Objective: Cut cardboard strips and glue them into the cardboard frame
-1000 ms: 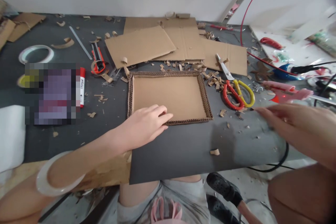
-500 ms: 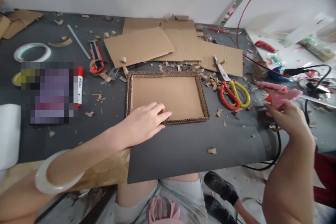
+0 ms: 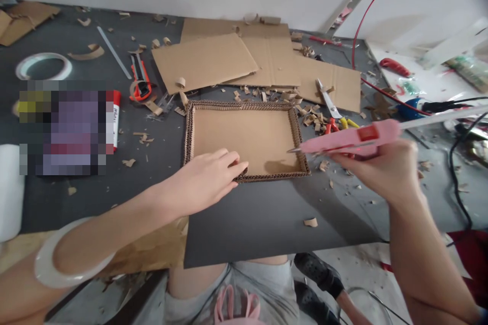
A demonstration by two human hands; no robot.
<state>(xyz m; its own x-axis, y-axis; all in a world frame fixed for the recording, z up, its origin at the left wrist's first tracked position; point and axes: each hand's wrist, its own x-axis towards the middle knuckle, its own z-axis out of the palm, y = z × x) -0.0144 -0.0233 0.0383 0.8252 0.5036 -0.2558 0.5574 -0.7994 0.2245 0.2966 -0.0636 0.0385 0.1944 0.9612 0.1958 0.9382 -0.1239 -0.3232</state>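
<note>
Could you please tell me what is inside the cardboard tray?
Inside the cardboard tray, bare brown floor shows, with a shadow near the right. The pink glue gun reaches over it. The left hand hides part of the near side; what lies beneath cannot be seen.

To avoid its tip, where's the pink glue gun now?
Head view, right of centre: the glue gun is in the right hand, nozzle over the right side of the cardboard tray.

Left hand (image 3: pixel 215 177) low — right hand (image 3: pixel 389 167) curled, raised
</note>
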